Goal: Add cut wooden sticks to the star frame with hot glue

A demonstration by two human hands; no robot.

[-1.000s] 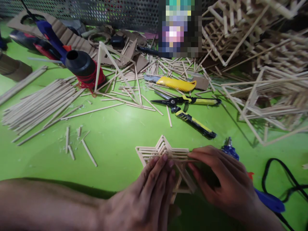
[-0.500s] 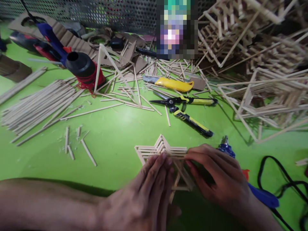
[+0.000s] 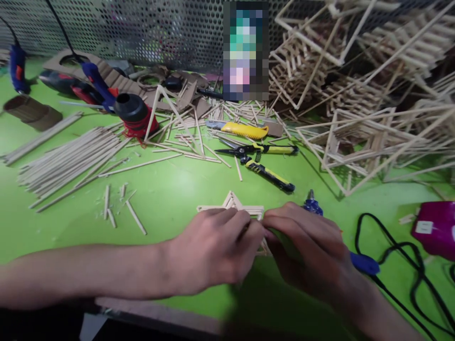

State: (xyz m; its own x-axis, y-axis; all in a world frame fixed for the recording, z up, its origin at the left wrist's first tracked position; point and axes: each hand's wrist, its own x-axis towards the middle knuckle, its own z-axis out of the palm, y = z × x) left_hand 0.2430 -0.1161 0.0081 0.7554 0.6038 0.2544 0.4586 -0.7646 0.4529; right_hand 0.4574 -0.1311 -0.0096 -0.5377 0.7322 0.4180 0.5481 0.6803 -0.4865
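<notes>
A small star made of thin wooden sticks is at the front middle, its top point and upper bars showing above my hands. My left hand has its fingers curled over the star's middle and hides most of it. At the star's right corner, my right hand pinches with thumb and fingers. The fingertips of both hands nearly meet, and whatever small part lies between them is hidden. Just beyond my right hand lies a blue glue gun, partly covered by that hand.
Yellow-handled snips and a yellow utility knife lie beyond the star. Bundled sticks are at left, near a black-and-red cylinder. Stacked stick frames fill the back right. A black cord loops beside a magenta object.
My left hand has gone from flat, stretched fingers on the star to curled fingers nearer my right hand. The camera view has shifted, with more showing at the far right and left.
</notes>
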